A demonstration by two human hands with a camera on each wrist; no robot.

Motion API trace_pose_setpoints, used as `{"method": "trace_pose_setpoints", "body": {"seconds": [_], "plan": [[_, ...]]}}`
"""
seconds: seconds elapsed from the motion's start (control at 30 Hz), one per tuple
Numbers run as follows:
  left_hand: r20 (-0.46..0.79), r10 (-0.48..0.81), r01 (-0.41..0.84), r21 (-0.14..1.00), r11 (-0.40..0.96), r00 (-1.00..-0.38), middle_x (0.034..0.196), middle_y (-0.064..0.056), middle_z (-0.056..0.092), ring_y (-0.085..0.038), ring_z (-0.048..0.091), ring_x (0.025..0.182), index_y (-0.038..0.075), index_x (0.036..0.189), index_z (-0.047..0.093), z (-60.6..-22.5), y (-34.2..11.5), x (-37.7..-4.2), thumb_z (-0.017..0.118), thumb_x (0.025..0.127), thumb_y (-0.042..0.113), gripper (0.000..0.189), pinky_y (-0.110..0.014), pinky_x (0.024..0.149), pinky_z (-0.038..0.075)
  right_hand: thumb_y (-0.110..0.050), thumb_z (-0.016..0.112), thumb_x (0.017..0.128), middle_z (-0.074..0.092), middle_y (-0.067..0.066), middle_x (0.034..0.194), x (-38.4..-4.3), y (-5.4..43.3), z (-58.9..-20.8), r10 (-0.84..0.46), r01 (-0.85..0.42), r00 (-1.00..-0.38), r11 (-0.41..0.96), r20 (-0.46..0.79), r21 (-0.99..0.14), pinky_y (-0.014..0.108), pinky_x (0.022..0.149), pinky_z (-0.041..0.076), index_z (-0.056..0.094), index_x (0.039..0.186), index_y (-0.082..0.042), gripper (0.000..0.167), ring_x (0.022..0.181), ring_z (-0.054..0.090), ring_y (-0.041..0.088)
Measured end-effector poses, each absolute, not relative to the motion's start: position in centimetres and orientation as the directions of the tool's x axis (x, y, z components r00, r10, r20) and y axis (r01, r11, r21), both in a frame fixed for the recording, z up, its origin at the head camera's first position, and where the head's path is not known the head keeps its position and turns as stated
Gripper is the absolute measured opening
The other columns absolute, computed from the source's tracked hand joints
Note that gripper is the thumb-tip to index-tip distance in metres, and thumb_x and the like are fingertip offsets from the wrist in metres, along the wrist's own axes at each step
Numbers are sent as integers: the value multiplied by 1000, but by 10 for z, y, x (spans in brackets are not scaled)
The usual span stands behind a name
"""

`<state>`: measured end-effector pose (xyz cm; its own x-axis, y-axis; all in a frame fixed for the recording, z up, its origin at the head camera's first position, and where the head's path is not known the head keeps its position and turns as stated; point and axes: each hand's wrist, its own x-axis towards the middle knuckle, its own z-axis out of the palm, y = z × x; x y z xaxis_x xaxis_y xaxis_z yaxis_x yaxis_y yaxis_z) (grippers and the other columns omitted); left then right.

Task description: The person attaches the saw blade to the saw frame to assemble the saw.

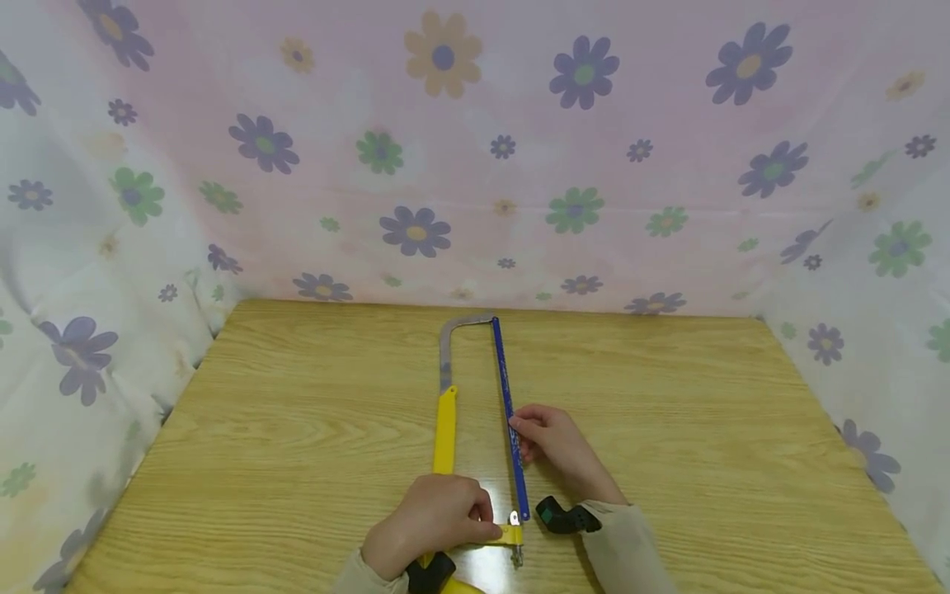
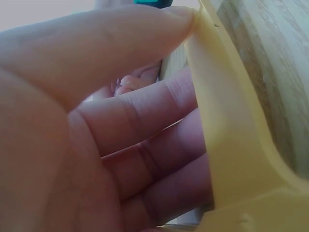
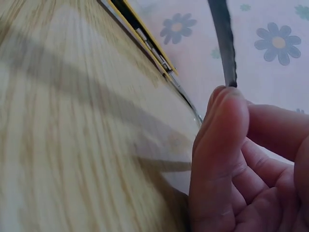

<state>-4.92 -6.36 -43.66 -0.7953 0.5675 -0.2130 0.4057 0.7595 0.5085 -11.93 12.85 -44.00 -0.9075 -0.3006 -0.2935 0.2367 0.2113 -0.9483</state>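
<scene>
A hacksaw lies on the table, its yellow frame running away from me into a curved grey metal bow. My left hand grips the yellow near arm of the frame, thumb on one side and fingers behind it, as the arm in the left wrist view shows. With thumb and fingers my right hand pinches the blue saw blade below its middle. The blade's far end meets the bow's tip. Its near end is right beside the small metal pin on the near arm.
The wood-grain table spreads around the saw. Flowered cloth hangs behind the table and on both sides. Below the near arm sticks out a small metal screw fitting. Black bands sit at both wrists.
</scene>
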Motion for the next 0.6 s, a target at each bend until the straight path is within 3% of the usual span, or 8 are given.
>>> {"method": "trace_pose_setpoints", "body": {"seconds": [0.23,0.6], "plan": [[-218,566,406,502,764,-795,60,21,44,2,42,53,32,67,60,-436,-62,-49,62,76,47,19,-21,49,32,-15,54,90,53,7,66,-122,131,-448,-309,244,-902,212,-302,-946,29,54,47,57,100,8,26,55,51,15],[-187,568,427,485,763,-801,58,21,43,2,40,52,31,67,60,-438,-61,-49,63,75,49,20,-21,48,32,-28,60,85,56,7,69,-129,134,-472,-284,226,-918,202,-278,-953,29,53,47,59,100,1,33,55,52,14]]}}
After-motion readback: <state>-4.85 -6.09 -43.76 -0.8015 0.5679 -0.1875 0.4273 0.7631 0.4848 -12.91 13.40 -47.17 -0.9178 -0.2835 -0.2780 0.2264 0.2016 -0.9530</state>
